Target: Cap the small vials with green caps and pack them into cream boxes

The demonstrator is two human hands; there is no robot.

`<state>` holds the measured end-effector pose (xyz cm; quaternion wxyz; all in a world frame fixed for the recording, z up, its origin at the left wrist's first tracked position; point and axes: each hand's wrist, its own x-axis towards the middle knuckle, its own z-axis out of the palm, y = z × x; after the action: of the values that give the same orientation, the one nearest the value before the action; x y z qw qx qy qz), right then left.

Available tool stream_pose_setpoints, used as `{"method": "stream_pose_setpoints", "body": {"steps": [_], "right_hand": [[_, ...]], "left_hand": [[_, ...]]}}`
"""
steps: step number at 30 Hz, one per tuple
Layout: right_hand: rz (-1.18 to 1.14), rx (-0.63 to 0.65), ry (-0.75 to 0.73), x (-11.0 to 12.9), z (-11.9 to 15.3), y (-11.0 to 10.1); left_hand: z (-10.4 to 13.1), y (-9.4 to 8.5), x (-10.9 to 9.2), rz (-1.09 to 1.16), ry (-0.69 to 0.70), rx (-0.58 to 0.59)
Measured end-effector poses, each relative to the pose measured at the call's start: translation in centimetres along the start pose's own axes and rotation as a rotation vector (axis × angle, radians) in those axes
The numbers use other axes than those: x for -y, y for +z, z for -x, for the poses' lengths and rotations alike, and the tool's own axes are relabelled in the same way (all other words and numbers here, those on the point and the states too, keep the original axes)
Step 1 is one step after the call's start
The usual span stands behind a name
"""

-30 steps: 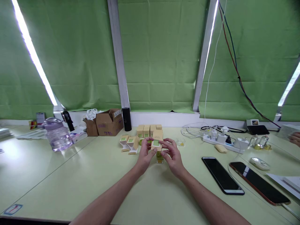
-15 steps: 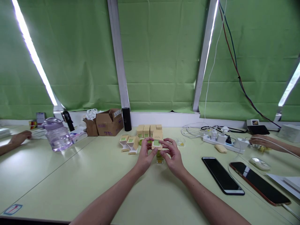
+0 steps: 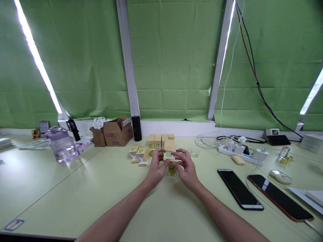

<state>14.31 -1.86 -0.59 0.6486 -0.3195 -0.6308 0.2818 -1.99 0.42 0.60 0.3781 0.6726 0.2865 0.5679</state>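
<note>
Between my two hands is a small cardboard box (image 3: pixel 169 154) with a green square on its face. My left hand (image 3: pixel 156 167) grips its left side and my right hand (image 3: pixel 186 168) its right side, fingers curled. Just under the box, a small clear container with something yellow-green in it (image 3: pixel 172 172) stands on the table, partly hidden by my fingers. To the left lie two open cardboard boxes (image 3: pixel 143 154). Behind my hands stand several more cardboard boxes (image 3: pixel 157 140). A clear container (image 3: pixel 195 153) sits to the right of them.
Two phones (image 3: pixel 240 189) lie at right, near a power strip (image 3: pixel 239 152) with plugs and tangled cables. A purple jug (image 3: pixel 62 145), brown cartons (image 3: pixel 117 132) and a black cylinder (image 3: pixel 136 128) stand at the back left. A padlock-like clear object (image 3: pixel 285 155) is at far right.
The other people's hands at the far left and far right have gone out of view. My own hands and the box have hardly moved.
</note>
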Motion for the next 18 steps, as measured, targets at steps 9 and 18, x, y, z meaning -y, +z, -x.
{"method": "stream_pose_setpoints", "body": {"steps": [9, 18], "right_hand": [[-0.008, -0.011, 0.011, 0.13, 0.02, 0.07], [0.008, -0.027, 0.018, 0.14, -0.07, 0.11]], "left_hand": [[0.01, 0.12, 0.02, 0.003, -0.011, -0.003], [0.03, 0.16, 0.05, -0.022, -0.002, -0.020]]}}
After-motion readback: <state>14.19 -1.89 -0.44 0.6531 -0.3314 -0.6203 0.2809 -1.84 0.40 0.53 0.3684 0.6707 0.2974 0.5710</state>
